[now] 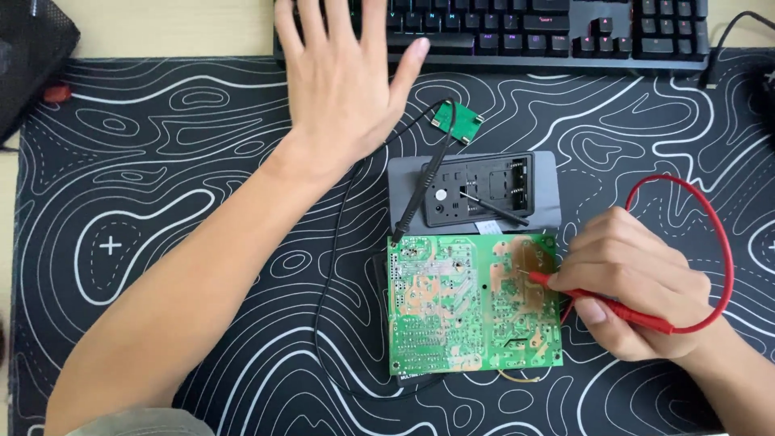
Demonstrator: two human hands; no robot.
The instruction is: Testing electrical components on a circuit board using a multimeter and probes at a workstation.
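on green circuit board (472, 303) | right hand (634, 282) presses red probe (601, 305) | left hand (343, 77) seemingly empty

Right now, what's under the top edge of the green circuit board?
The green circuit board overlaps the lower edge of a grey plastic housing, with a black probe lying across it. What the board covers cannot be seen. The right hand touches a red probe to the board.

Head camera, steeply down, close over desk mat (161, 202)
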